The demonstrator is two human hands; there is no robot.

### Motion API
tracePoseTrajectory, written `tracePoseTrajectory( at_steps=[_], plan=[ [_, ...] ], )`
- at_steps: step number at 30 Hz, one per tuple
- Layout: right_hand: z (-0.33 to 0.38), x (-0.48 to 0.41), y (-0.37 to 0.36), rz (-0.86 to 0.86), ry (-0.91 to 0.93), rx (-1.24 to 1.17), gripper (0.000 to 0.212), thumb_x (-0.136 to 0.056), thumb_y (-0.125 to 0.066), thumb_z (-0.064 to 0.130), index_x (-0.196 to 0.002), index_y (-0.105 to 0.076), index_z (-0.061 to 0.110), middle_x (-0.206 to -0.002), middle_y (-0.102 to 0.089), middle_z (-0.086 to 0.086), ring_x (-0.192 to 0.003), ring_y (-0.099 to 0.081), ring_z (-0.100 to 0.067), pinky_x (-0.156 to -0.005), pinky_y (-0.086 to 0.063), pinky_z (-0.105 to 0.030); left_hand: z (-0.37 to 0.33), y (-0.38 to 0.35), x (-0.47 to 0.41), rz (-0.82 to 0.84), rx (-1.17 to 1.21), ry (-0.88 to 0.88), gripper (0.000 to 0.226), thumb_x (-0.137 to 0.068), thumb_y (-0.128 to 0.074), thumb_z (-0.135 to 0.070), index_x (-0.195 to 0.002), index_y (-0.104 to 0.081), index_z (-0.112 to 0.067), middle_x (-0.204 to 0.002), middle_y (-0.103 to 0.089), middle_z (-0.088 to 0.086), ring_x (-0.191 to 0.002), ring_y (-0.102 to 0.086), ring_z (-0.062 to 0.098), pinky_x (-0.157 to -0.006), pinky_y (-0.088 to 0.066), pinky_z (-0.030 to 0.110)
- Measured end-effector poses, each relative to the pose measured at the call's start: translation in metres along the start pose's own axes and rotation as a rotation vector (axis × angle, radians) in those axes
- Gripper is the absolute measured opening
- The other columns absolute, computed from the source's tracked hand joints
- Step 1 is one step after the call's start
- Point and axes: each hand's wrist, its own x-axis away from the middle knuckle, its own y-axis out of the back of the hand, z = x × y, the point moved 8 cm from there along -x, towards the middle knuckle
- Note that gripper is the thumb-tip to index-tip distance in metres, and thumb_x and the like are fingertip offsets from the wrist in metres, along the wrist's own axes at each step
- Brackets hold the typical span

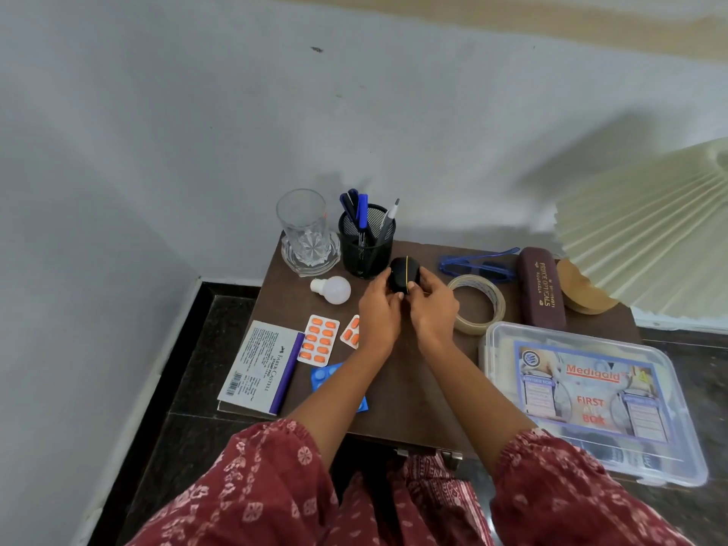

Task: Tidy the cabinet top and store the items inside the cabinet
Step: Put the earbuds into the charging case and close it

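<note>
A small black rounded object with a thin yellow line (pixel 404 273) sits at the middle of the brown cabinet top (pixel 398 392). My left hand (pixel 379 315) and my right hand (pixel 432 309) both grip it from the near side. Around them lie a white bulb (pixel 334 289), orange pill strips (pixel 318 340), a blue pill strip (pixel 327 375) partly under my left arm, a Faber-Castell stamp pad box (pixel 260 366), a tape roll (pixel 478 304), blue glasses (pixel 478 264), a maroon spectacle case (pixel 540 287) and a clear first aid box (pixel 591 400).
A glass tumbler on a glass dish (pixel 305 234) and a black mesh pen holder (pixel 366 240) stand at the back by the wall. A pleated lampshade (pixel 650 230) overhangs the right side. A metal handle (pixel 429 455) shows at the cabinet's front edge. Dark floor lies to the left.
</note>
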Motion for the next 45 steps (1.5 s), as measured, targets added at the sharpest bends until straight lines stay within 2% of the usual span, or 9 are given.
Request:
tracePoseTrajectory(
  at_steps=[3, 7, 11, 15, 22, 28, 33, 37, 45],
  plan=[
    [-0.002, -0.006, -0.005, -0.002, -0.009, 0.048, 0.04, -0.092, -0.048, 0.006, -0.132, -0.05, 0.009, -0.128, -0.06, -0.011, -0.12, -0.055, -0.021, -0.104, -0.036, -0.027, 0.0, -0.005, -0.005, 0.024, -0.041, -0.018, 0.051, -0.088, -0.049, 0.005, -0.138, -0.041, -0.007, -0.136, -0.052, 0.015, -0.128, -0.048, 0.025, -0.11, -0.036, 0.034],
    [-0.005, -0.011, -0.011, -0.017, -0.009, 0.091, 0.042, -0.093, -0.048, 0.006, -0.135, -0.046, 0.007, -0.13, -0.058, -0.014, -0.118, -0.056, -0.024, -0.105, -0.041, -0.034, -0.001, -0.012, -0.009, 0.083, -0.083, -0.017, 0.05, -0.092, -0.046, -0.001, -0.141, -0.036, -0.009, -0.136, -0.051, 0.016, -0.126, -0.049, 0.025, -0.104, -0.036, 0.027],
    [-0.005, -0.016, -0.014, -0.018, -0.001, 0.171, 0.042, -0.093, -0.045, 0.005, -0.135, -0.045, 0.005, -0.128, -0.058, -0.016, -0.117, -0.056, -0.027, -0.102, -0.041, -0.032, 0.003, -0.017, -0.014, 0.133, -0.095, -0.003, 0.052, -0.093, -0.047, -0.003, -0.143, -0.032, -0.01, -0.132, -0.053, 0.019, -0.123, -0.051, 0.028, -0.106, -0.039, 0.035],
    [-0.003, -0.022, -0.017, -0.009, 0.012, 0.239, 0.039, -0.094, -0.044, 0.007, -0.133, -0.047, 0.005, -0.124, -0.059, -0.018, -0.115, -0.055, -0.029, -0.099, -0.041, -0.033, 0.003, -0.02, -0.02, 0.154, -0.127, -0.017, 0.056, -0.092, -0.049, -0.003, -0.144, -0.03, -0.01, -0.138, -0.049, 0.018, -0.128, -0.047, 0.028, -0.108, -0.037, 0.041],
    [0.0, -0.031, -0.019, 0.016, 0.041, 0.337, 0.036, -0.093, -0.044, 0.008, -0.128, -0.052, 0.006, -0.119, -0.06, -0.019, -0.112, -0.055, -0.03, -0.095, -0.042, -0.035, -0.003, -0.026, -0.027, 0.177, -0.258, -0.071, 0.05, -0.096, -0.044, -0.012, -0.144, -0.028, -0.005, -0.14, -0.046, 0.018, -0.13, -0.043, 0.029, -0.109, -0.034, 0.04],
    [0.003, -0.034, -0.017, 0.048, 0.049, 0.397, 0.036, -0.096, -0.042, 0.009, -0.131, -0.048, 0.005, -0.125, -0.055, -0.02, -0.117, -0.05, -0.029, -0.095, -0.037, -0.03, 0.003, -0.029, -0.03, 0.186, -0.312, -0.041, 0.044, -0.099, -0.035, -0.018, -0.14, -0.034, -0.003, -0.143, -0.04, 0.019, -0.132, -0.038, 0.031, -0.112, -0.03, 0.04],
    [0.001, -0.038, -0.018, 0.054, 0.061, 0.412, 0.034, -0.095, -0.042, 0.01, -0.127, -0.052, 0.003, -0.122, -0.053, -0.022, -0.113, -0.051, -0.03, -0.092, -0.037, -0.03, 0.006, -0.033, -0.034, 0.189, -0.319, -0.068, 0.052, -0.094, -0.045, -0.011, -0.143, -0.029, -0.001, -0.137, -0.048, 0.021, -0.125, -0.046, 0.034, -0.106, -0.037, 0.045],
    [0.001, -0.038, -0.017, 0.083, 0.062, 0.396, 0.033, -0.095, -0.042, 0.009, -0.125, -0.052, 0.003, -0.121, -0.053, -0.022, -0.112, -0.051, -0.03, -0.089, -0.036, -0.027, 0.002, -0.033, -0.033, 0.18, -0.32, -0.069, 0.053, -0.095, -0.045, -0.01, -0.144, -0.026, 0.0, -0.143, -0.042, 0.02, -0.131, -0.039, 0.032, -0.111, -0.03, 0.04],
    [0.005, -0.036, -0.015, 0.114, 0.079, 0.387, 0.03, -0.094, -0.043, 0.008, -0.121, -0.054, 0.003, -0.119, -0.055, -0.022, -0.111, -0.05, -0.031, -0.09, -0.038, -0.032, 0.002, -0.036, -0.031, 0.175, -0.337, -0.078, 0.055, -0.096, -0.043, -0.012, -0.145, -0.021, -0.002, -0.149, -0.032, 0.016, -0.137, -0.031, 0.029, -0.114, -0.023, 0.034]
  ],
)
